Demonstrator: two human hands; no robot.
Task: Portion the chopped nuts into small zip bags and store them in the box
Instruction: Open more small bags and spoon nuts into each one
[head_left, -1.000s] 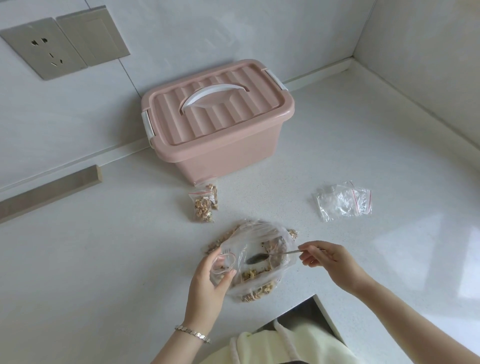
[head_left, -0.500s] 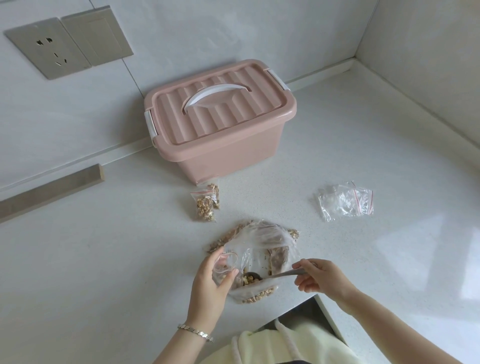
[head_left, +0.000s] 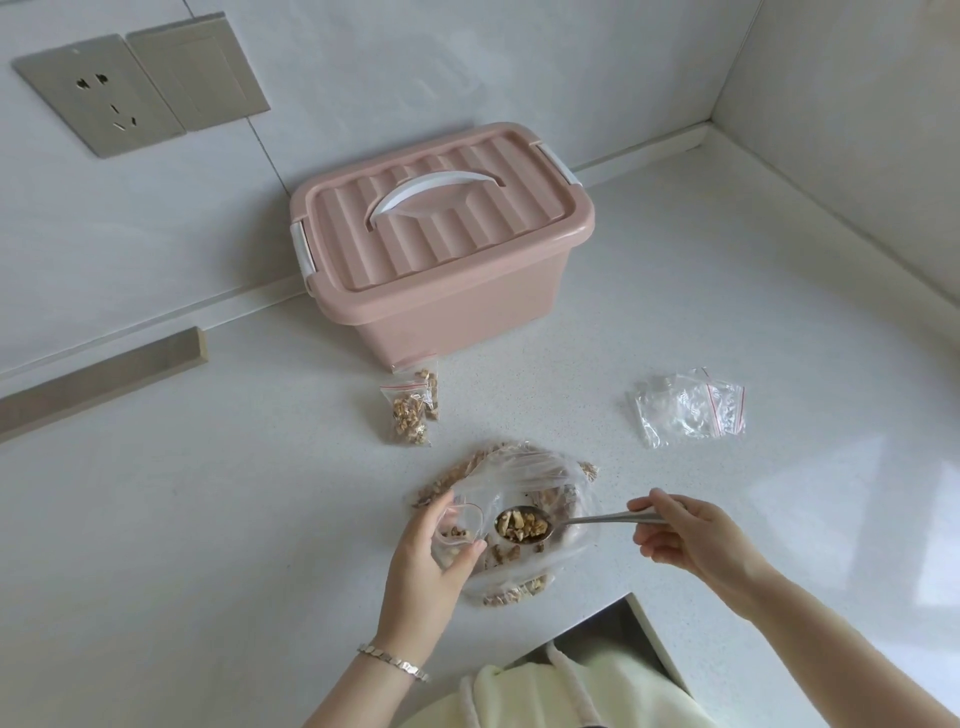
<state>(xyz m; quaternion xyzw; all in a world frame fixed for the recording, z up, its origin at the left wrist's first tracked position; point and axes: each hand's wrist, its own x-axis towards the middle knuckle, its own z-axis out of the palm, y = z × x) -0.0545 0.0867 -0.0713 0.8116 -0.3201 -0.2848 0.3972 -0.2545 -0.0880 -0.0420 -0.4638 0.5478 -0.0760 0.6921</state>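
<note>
White speckled countertop (head_left: 208, 493), meeting pale tiled walls at a corner on the far right. Socket plate (head_left: 98, 101) and a blank plate (head_left: 200, 78) sit side by side on the back wall.

Pink box (head_left: 467, 312) stands against the back wall. Its ribbed lid (head_left: 457, 244) is on, the white handle (head_left: 431, 195) lies flat, and a white latch (head_left: 303, 249) shows at the left end.

Two filled zip bags (head_left: 410, 408) lie just in front of the box, overlapping, with nut pieces visible through the plastic. Empty zip bags (head_left: 688, 408) with red seal strips are piled well apart to the right.

Large clear bag (head_left: 524, 467) of chopped nuts lies flat on the counter near the front edge, with nut pieces spread under and inside the film.

Left hand (head_left: 431, 566) is over the big bag's left side. Thumb and fingers curl round a small zip bag (head_left: 460, 530) and hold its mouth open toward the right. A few nut pieces are inside. Bracelet (head_left: 393, 661) on the wrist.

Right hand (head_left: 691, 535) pinches the handle of a metal spoon (head_left: 608, 518) between thumb and curled fingers. The spoon bowl is heaped with chopped nuts (head_left: 522, 525) and sits just beside the small bag's mouth; I cannot tell if it touches.

Cream garment (head_left: 571, 691) at the bottom edge.
</note>
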